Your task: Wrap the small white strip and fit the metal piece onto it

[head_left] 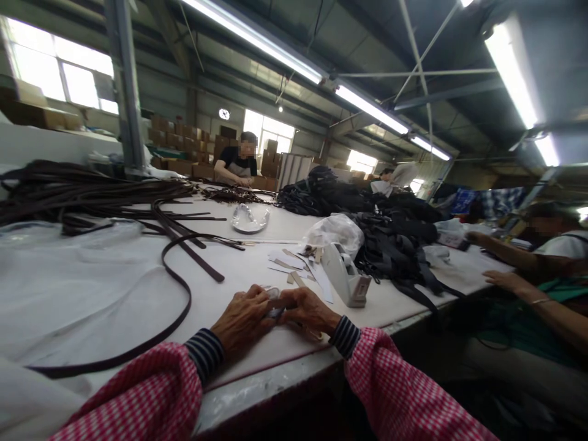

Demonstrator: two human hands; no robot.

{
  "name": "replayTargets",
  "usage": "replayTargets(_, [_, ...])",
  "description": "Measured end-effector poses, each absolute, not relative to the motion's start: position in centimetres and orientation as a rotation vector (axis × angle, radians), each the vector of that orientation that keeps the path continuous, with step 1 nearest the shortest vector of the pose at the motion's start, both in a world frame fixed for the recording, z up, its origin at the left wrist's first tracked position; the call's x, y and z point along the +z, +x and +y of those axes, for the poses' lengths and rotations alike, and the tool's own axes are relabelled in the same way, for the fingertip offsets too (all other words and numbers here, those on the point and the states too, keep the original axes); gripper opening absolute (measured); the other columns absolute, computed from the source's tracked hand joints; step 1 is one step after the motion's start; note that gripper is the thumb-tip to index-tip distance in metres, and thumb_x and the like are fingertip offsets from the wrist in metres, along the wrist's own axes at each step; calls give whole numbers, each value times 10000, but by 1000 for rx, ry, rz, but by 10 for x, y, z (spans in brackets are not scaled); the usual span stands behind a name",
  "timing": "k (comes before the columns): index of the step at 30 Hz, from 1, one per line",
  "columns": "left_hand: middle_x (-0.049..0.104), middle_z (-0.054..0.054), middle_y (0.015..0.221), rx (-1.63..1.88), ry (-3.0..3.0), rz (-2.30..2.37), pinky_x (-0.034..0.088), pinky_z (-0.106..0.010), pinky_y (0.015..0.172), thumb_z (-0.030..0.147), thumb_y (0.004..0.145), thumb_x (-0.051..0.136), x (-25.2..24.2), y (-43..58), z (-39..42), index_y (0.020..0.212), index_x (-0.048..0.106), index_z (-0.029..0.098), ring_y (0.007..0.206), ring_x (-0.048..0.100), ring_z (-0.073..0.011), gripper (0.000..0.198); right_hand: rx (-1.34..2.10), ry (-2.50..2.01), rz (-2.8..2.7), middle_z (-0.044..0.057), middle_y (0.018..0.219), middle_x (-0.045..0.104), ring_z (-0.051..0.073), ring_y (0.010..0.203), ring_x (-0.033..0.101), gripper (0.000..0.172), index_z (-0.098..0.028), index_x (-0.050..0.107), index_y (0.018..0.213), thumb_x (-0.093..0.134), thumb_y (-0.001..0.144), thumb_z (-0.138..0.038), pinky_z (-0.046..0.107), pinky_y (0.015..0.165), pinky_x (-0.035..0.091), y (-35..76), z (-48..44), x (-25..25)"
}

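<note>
My left hand [243, 318] and my right hand [307, 311] meet near the front edge of the white table [257, 269]. Both have their fingers curled around a small object [274, 304] held between them; it is partly hidden and too small to name. A long dark strap [184, 288] loops across the table to the left of my left hand. A white tape dispenser [345, 277] stands just beyond my right hand, with pale paper or tape strips [294, 263] lying beside it.
Piles of dark straps [92, 193] lie at the far left, and black bundles [390, 236] with a clear plastic bag [334, 231] at the right. A person's arms [514, 269] reach onto the table from the right. Another person [239, 162] sits at the far end. Clear sheeting [68, 269] covers the left.
</note>
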State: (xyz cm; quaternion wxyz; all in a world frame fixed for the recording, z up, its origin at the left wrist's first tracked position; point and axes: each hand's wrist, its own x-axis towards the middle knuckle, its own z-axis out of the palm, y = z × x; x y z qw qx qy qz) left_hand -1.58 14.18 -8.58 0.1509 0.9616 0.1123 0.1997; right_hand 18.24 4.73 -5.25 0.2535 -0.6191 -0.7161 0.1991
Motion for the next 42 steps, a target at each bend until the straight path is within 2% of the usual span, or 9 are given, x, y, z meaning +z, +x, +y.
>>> replayTargets(5, [657, -76, 1026, 742, 2445, 396, 297, -538, 1001, 336, 864, 583, -84, -15, 139, 917, 655, 225, 1034, 484, -316, 142, 331, -1683, -1972, 19, 935, 669, 184, 859, 615, 193, -211, 683, 1088, 668, 945, -341, 284, 811, 454, 174, 24, -30])
replayTargets(7, [599, -58, 866, 785, 2253, 489, 339, -482, 916, 405, 828, 612, -80, -18, 147, 748, 569, 210, 916, 483, -290, 214, 183, -1666, -1838, 31, 949, 663, 176, 850, 618, 256, -223, 657, 1098, 481, 1046, -401, 294, 827, 453, 168, 9, -22])
replayTargets(9, [499, -14, 740, 807, 2081, 569, 350, -378, 750, 493, 857, 589, -75, -22, 155, 685, 491, 211, 767, 454, -232, 344, 207, -1663, -1646, 9, 766, 614, 155, 699, 584, 391, -218, 645, 993, 356, 1077, -467, 274, 716, 451, 162, -6, -20])
replayTargets(13, [439, 35, 644, 775, 1684, 566, 290, -283, 577, 627, 896, 523, -69, -30, 164, 727, 498, 202, 596, 401, -152, 458, 639, -1666, -1463, -35, 533, 547, 110, 424, 460, 438, -199, 616, 876, 451, 1010, -582, 227, 448, 367, 151, -22, -33])
replayTargets(19, [657, -40, 804, 716, 1338, 446, 459, -292, 661, 609, 817, 671, -71, -34, 162, 850, 639, 173, 702, 576, -184, 438, 917, -1587, -1395, -20, 493, 609, 104, 317, 465, 358, -176, 604, 853, 520, 944, -512, 181, 327, 346, 142, -2, -47])
replayTargets(25, [650, -29, 772, 657, 1299, 382, 440, -269, 647, 603, 801, 742, -71, -32, 160, 843, 654, 155, 692, 551, -165, 459, 1074, -1528, -1377, -15, 470, 596, 87, 282, 440, 325, -153, 600, 761, 577, 863, -461, 167, 303, 321, 140, 37, -40])
replayTargets(29, [616, -15, 739, 653, 1365, 382, 390, -251, 641, 620, 795, 746, -73, -30, 159, 838, 653, 143, 674, 495, -141, 488, 1067, -1455, -1333, -25, 494, 600, 75, 305, 450, 281, -145, 628, 811, 557, 879, -408, 151, 313, 288, 134, 54, -40])
replayTargets(37, [486, 38, 673, 739, 1521, 456, 279, -252, 598, 663, 780, 731, -68, -31, 157, 754, 569, 154, 636, 362, -118, 535, 1059, -1285, -1258, 39, 621, 680, 86, 393, 532, 435, -128, 608, 869, 675, 867, -558, 170, 384, 333, 136, 40, -62])
replayTargets(42, [481, 39, 660, 712, 1595, 465, 267, -262, 593, 656, 796, 712, -67, -29, 153, 786, 590, 141, 622, 362, -119, 529, 908, -1321, -1254, 12, 644, 650, 106, 415, 521, 326, -140, 607, 964, 612, 914, -462, 200, 398, 348, 128, 32, -63])
